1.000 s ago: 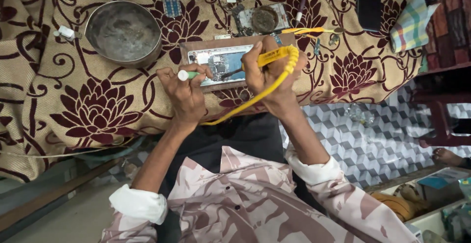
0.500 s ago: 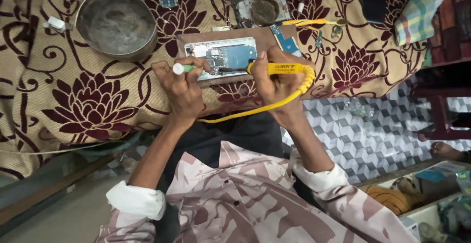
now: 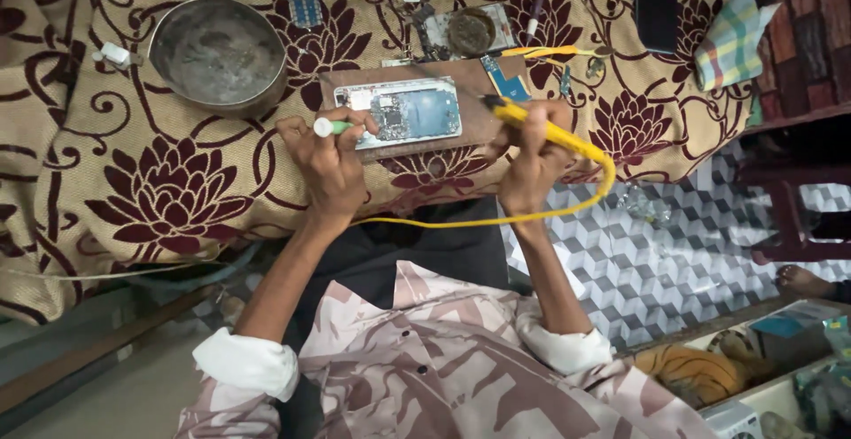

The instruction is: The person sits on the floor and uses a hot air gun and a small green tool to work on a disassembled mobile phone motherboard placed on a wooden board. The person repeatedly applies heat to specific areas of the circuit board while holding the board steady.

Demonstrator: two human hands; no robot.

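An opened phone (image 3: pixel 401 111) lies with its circuit board showing on a brown wooden board (image 3: pixel 479 80). My left hand (image 3: pixel 330 163) grips a small green-and-white pen-like tool (image 3: pixel 330 126) at the phone's near left edge. My right hand (image 3: pixel 532 160) holds a yellow soldering iron (image 3: pixel 530 124), its tip pointing toward the phone's right end. The iron's yellow cord (image 3: pixel 496 217) loops back under my wrists.
A round metal bowl (image 3: pixel 218 53) sits at the left on the flower-patterned cloth (image 3: pixel 160 191). Small circuit boards and parts (image 3: pixel 468 31) lie behind the wooden board. A dark phone (image 3: pixel 657 3) and a checked cloth (image 3: pixel 731 42) lie at the right. The tiled floor (image 3: pixel 656 262) shows below.
My right hand has shifted to the right of the phone, and the soldering iron now points left at its right end. The left hand stays at the near left edge.
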